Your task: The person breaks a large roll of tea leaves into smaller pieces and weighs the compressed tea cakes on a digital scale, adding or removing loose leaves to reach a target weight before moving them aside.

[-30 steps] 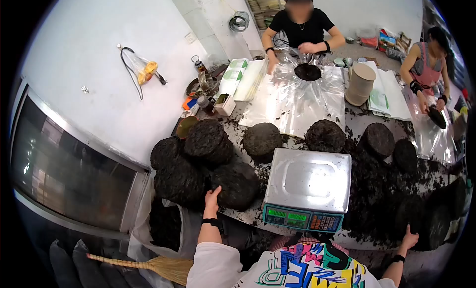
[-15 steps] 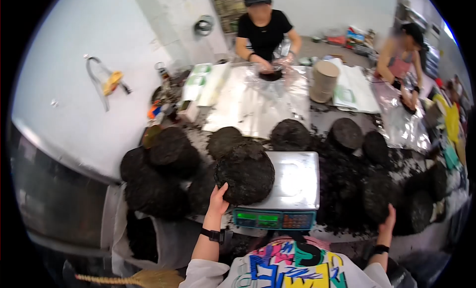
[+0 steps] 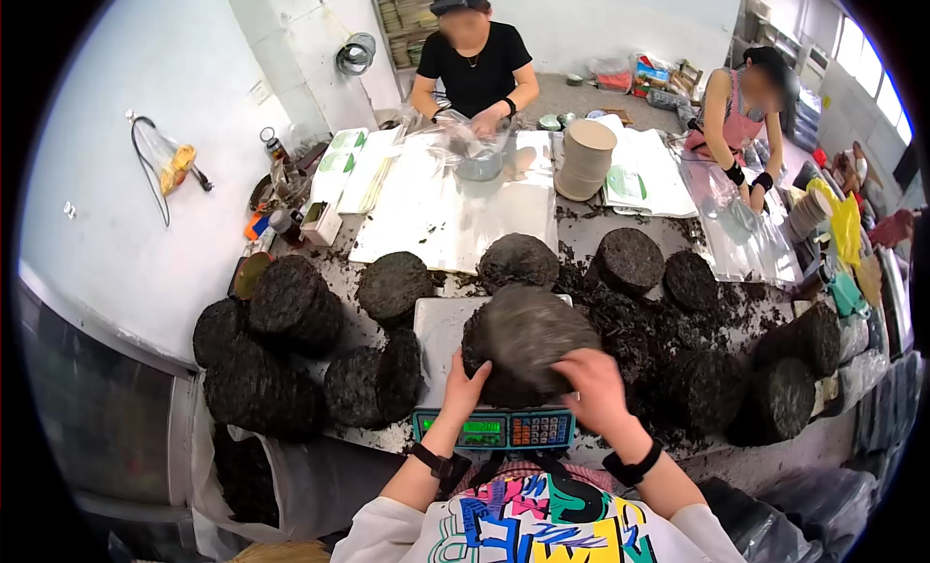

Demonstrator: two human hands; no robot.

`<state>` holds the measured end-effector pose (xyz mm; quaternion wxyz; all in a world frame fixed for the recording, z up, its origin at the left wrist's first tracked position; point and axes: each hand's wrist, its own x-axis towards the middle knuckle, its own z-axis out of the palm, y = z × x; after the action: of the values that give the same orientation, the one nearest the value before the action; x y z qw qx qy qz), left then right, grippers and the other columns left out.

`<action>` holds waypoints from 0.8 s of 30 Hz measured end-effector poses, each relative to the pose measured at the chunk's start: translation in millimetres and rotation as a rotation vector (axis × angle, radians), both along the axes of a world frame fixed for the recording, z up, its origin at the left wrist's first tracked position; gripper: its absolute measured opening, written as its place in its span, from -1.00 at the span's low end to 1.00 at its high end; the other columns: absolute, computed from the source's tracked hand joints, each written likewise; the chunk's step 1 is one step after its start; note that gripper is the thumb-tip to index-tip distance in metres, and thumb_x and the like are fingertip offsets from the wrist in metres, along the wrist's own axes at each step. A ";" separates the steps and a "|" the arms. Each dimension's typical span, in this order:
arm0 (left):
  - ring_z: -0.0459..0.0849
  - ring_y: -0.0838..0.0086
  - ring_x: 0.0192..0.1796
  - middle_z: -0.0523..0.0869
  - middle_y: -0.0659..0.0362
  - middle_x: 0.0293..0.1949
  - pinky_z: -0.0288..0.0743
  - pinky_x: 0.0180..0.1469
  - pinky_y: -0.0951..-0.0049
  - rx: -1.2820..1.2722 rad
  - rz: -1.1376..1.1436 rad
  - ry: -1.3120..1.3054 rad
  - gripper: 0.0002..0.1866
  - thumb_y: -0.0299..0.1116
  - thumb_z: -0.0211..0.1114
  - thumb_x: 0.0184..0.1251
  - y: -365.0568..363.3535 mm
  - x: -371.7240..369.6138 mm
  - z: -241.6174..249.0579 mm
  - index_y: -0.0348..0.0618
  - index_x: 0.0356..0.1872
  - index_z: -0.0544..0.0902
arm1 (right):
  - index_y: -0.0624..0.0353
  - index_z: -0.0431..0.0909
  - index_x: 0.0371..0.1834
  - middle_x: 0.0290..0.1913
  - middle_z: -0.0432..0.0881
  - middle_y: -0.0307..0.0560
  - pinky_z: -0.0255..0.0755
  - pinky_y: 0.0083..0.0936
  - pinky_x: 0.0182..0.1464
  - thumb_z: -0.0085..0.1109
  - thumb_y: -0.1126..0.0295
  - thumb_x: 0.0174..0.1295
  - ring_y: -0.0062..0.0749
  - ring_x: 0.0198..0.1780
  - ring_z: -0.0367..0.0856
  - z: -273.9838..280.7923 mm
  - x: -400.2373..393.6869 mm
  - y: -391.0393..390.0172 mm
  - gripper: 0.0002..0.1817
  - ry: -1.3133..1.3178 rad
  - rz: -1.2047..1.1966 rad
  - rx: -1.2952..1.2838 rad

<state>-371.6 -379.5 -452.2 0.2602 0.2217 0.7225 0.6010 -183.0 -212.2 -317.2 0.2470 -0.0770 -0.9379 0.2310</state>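
A thick round cake of dark, dried leafy stuff (image 3: 480, 371) is over the silver pan of the scale (image 3: 433, 331). My left hand (image 3: 463, 387) grips its left edge, thumb in front. Over it, partly covering it, a thinner dark disc (image 3: 542, 332) is smeared by motion. My right hand (image 3: 593, 381) pinches that disc at its lower right edge. Green digits glow on the scale's front panel (image 3: 481, 428). Whether the lower cake rests on the pan or is held just above is hidden.
More dark cakes (image 3: 257, 389) stand left, behind and right (image 3: 699, 389). Loose dark flakes (image 3: 630, 326) cover the table to the right. Across the table, one person (image 3: 475, 69) handles a clear bag; another (image 3: 741, 127) works at right. A beige round stack (image 3: 586, 159) stands between.
My right hand has come from the cakes at right to the scale, where a thin disc is now in it. My left hand's cake has moved over the pan. The view has shifted.
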 end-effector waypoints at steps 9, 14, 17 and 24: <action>0.11 0.14 0.43 0.20 0.00 0.37 0.03 0.39 0.08 -0.690 -0.027 0.631 -0.27 -0.50 0.24 0.05 -117.7 -20.0 44.8 -0.17 0.34 0.22 | 0.20 0.50 -0.30 -0.27 0.55 -0.12 0.40 -0.56 -0.15 0.14 0.63 0.03 -0.38 -0.24 0.52 -87.3 33.6 -2.9 -0.84 0.222 -0.329 -0.529; 0.50 0.10 0.14 0.54 -0.13 0.07 0.32 0.19 0.29 -0.336 0.592 0.375 -0.55 -0.47 0.15 0.24 -161.1 -52.5 23.6 -0.36 0.16 0.36 | 0.19 0.55 -0.28 -0.42 0.61 -0.14 0.46 -0.55 -0.24 0.14 0.47 0.11 -0.52 -0.33 0.57 -185.3 119.3 2.9 -0.88 -0.567 -0.240 -0.857; 0.46 0.25 0.11 0.46 -0.05 0.14 0.31 0.20 0.34 0.115 0.929 0.092 -0.38 -0.45 0.25 0.21 -213.0 -99.0 -8.3 -0.41 0.26 0.21 | 0.15 0.61 -0.22 -0.30 0.68 -0.05 0.51 -0.42 -0.17 0.13 0.30 0.12 -0.26 -0.26 0.66 -217.8 143.4 -20.7 -0.77 -0.877 0.103 -0.696; 0.44 0.04 0.17 0.41 -0.18 0.17 0.27 0.26 0.17 -0.744 0.770 0.689 -0.30 -0.44 0.34 0.06 -239.9 -131.4 -29.2 -0.39 0.25 0.25 | 0.17 0.62 -0.26 -0.40 0.67 -0.02 0.50 -0.42 -0.26 0.19 0.31 0.05 -0.32 -0.36 0.64 -227.6 152.6 -1.3 -0.77 -0.826 -0.166 -0.724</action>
<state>-503.0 -619.4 -481.5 -0.1622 0.0213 0.9531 0.2546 -30.4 -213.5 -544.8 -0.1663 -0.3147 -0.8084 0.4688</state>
